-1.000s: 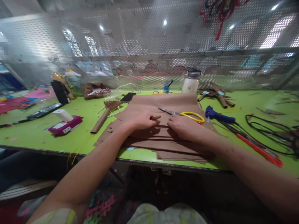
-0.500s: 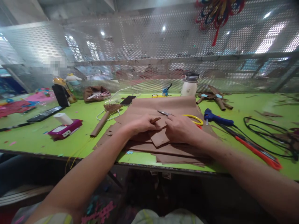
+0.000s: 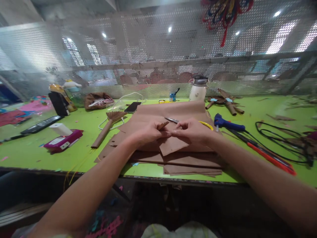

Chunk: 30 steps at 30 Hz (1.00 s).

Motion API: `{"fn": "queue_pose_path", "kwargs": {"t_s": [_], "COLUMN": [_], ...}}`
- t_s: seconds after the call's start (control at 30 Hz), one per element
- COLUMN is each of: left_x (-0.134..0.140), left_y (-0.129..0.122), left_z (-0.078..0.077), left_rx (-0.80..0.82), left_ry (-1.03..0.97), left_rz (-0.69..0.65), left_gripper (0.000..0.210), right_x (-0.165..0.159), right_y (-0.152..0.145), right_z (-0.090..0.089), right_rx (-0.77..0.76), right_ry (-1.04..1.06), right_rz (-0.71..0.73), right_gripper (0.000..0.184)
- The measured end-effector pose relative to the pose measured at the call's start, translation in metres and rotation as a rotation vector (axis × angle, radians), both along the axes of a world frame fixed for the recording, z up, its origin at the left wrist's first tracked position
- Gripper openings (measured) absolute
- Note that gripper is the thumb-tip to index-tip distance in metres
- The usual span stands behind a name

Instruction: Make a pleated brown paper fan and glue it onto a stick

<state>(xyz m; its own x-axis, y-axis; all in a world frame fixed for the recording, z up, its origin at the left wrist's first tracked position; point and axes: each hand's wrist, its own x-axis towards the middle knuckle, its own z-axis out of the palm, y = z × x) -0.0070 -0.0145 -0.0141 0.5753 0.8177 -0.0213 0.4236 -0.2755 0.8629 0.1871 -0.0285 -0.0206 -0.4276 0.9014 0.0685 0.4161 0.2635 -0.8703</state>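
Above a stack of brown paper sheets (image 3: pixel 158 112), my two hands meet, fingertips close together. A small piece of brown paper (image 3: pixel 174 144) is pinched in my left hand (image 3: pixel 152 132), with a folded or rolled end poking up past its thumb. On the other side, my right hand (image 3: pixel 193 130) has its thumb and fingers closed at the same piece's upper edge. Scissors (image 3: pixel 206 125) with yellow handles lie on the sheets, partly hidden behind my right hand, their blades pointing left.
A pleated brown paper piece on a tube (image 3: pixel 102 133) lies left. A blue glue gun (image 3: pixel 229 123) and a red-handled tool (image 3: pixel 269 158) are at right, beside a black cable (image 3: pixel 277 150). A purple power strip (image 3: pixel 63 141), a white bottle (image 3: pixel 198 89) and a phone (image 3: pixel 133 106) stand around.
My right hand has turned and raised its fingers, now pinching nearer the left fingertips. The small paper piece shows wider below the hands. The view has shifted slightly.
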Motion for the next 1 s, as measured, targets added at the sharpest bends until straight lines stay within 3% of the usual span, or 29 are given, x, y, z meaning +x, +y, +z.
{"fn": "queue_pose_path", "kwargs": {"t_s": [0.17, 0.37, 0.5, 0.7, 1.0], "left_x": [0.000, -0.002, 0.000, 0.004, 0.002], "left_y": [0.000, -0.006, -0.003, 0.001, 0.000], "left_z": [-0.003, -0.005, 0.001, 0.001, -0.001], "left_rx": [0.013, -0.042, 0.052, 0.241, 0.197], "left_ry": [0.015, -0.016, 0.040, 0.050, -0.033], "left_rz": [0.010, 0.095, 0.084, 0.077, 0.069], "left_gripper": [0.025, 0.025, 0.024, 0.020, 0.016], "right_x": [0.000, 0.003, 0.004, 0.003, 0.005], "right_y": [0.001, 0.008, 0.011, 0.013, 0.011], "right_z": [-0.003, -0.011, -0.014, -0.009, -0.007], "right_rx": [-0.083, -0.014, -0.029, 0.065, 0.074], "right_ry": [0.156, 0.202, 0.229, 0.148, 0.202], "right_rz": [0.013, -0.043, -0.087, -0.075, -0.077], "right_gripper": [0.032, 0.031, 0.031, 0.027, 0.029]}}
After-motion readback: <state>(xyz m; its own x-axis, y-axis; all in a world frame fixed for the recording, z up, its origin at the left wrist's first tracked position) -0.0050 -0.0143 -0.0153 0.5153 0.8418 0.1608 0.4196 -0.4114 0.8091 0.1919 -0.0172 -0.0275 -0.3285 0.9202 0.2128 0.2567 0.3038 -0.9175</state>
